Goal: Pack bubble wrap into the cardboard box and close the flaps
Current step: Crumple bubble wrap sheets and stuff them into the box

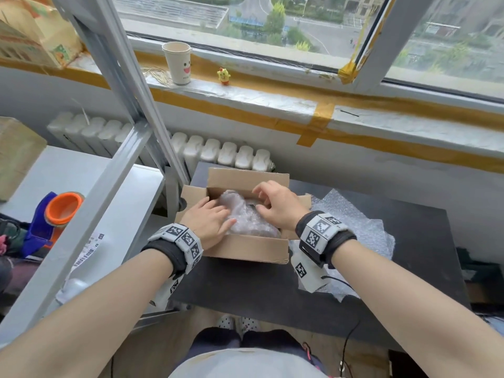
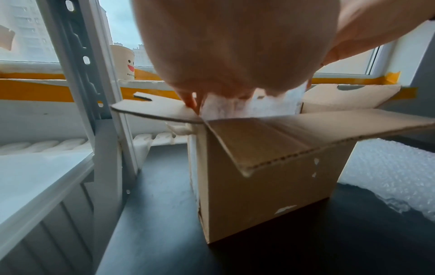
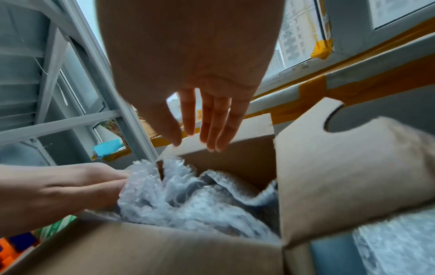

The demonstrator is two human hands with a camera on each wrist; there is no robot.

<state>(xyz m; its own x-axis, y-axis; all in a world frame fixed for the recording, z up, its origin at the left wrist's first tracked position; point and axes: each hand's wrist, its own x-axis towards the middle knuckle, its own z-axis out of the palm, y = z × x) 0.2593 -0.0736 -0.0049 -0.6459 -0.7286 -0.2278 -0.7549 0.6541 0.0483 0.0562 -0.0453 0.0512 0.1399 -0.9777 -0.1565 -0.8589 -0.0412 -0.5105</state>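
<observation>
Two hands are engaged in the packing step: the left hand [image 1: 208,219] is pressed flat on the wrap [image 1: 245,216] inside the box [image 1: 248,248] on the bench [image 1: 245,285]; the right hand [image 1: 275,204] is held released above. Crumpled, translucent wrap fills the box. Four flaps are judged next, folded inward.

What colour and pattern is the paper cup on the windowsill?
The paper cup is cream-white with a printed smiling face, mouth pink-red; the head view shows it best.

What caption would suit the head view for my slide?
Left hand presses bubble wrap into the open cardboard box while the right hand hovers above.
</observation>
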